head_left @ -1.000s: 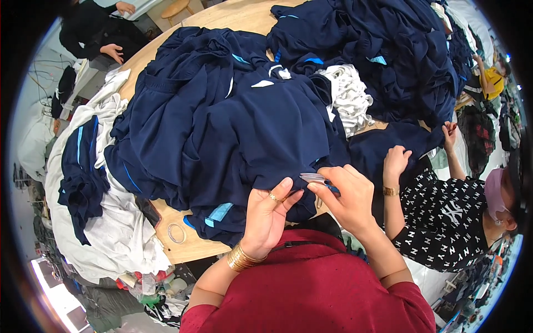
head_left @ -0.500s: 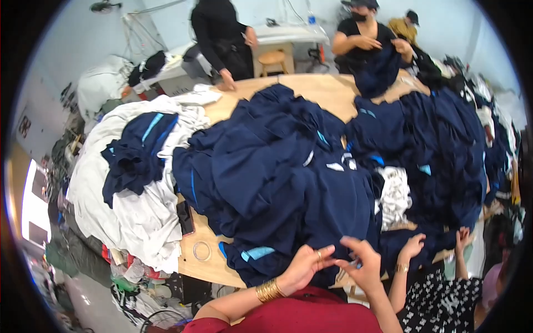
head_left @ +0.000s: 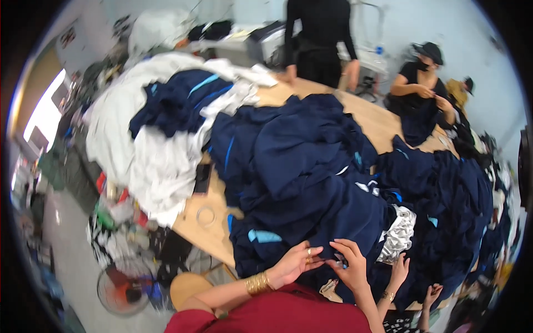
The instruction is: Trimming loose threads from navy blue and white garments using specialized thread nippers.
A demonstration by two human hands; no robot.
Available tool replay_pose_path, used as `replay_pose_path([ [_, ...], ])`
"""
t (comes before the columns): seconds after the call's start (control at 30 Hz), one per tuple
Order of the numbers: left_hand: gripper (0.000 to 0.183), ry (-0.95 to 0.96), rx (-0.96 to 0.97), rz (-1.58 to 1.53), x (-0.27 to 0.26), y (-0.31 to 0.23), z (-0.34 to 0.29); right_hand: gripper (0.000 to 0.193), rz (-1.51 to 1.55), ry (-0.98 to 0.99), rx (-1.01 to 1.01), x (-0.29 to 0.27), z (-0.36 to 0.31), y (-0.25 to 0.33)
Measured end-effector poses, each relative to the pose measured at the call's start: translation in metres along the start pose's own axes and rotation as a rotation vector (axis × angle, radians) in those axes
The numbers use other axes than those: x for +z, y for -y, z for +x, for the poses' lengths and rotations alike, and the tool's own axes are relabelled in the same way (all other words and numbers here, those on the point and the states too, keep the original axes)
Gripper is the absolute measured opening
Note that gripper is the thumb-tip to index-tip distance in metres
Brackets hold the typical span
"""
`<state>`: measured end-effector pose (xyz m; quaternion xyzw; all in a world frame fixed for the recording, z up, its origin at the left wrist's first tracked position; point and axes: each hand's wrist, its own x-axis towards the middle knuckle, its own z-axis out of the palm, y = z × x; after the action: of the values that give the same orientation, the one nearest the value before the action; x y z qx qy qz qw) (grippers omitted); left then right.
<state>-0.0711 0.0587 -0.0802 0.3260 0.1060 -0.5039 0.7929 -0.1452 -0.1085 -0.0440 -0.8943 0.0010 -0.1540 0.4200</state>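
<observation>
My left hand, with gold bangles and rings, is closed in a pinch at the near edge of a big heap of navy garments. What sits between its fingertips is too small to make out. Close beside it, my right hand is bent with the fingers curled around a small dark thing with a bit of blue; its kind is unclear. Both hands' fingertips nearly meet over the dark cloth. A navy garment with a light-blue patch lies just left of them.
White cloth is heaped at left with a navy garment on top. A phone and a clear ring lie on the wooden table. A stool and fan stand below. A co-worker's hands are at right.
The view has swung, so the table and heaps appear turned and shifted right. My hands stay close together, fingertips slightly moved. The co-worker standing across the table now has both arms lowered.
</observation>
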Motion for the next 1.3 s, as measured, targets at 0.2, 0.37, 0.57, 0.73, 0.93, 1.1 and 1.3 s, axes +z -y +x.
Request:
replay_pose_path([
  [0.2, 0.03, 0.141, 0.097, 0.09, -0.016, -0.001, -0.016, 0.026, -0.05, 0.013, -0.003, 0.012, 0.004, -0.016],
  [0.37, 0.022, -0.215, 0.69, 0.374, -0.078, -0.062, -0.062, 0.029, -0.177, 0.168, 0.091, -0.008, 0.034, -0.026],
  [0.57, 0.026, -1.198, 1.101, -0.102, -0.37, -0.15, -0.122, 0.024, -0.112, 0.266, 0.061, 0.008, 0.066, 0.006],
  [0.73, 0.062, -1.539, 0.912, 0.062, -0.465, -0.208, -0.133, 0.015, -0.097, 0.289, 0.154, 0.061, 0.095, 0.038],
  [0.93, 0.031, -1.676, 1.197, 0.69, -0.414, -0.269, -0.125, 0.018, -0.091, 0.429, 0.091, 0.153, 0.14, 0.096],
  [1.1, 0.022, -1.094, 1.106, 0.416, -0.387, -0.393, -0.167, 0.022, -0.149, 0.568, -0.191, 0.295, 0.17, 0.077],
  [1.3, 0.022, -1.242, 0.816, 1.181, -0.453, -0.441, -0.144, 0.032, -0.497, 0.631, -0.096, 0.401, 0.168, -0.02],
])
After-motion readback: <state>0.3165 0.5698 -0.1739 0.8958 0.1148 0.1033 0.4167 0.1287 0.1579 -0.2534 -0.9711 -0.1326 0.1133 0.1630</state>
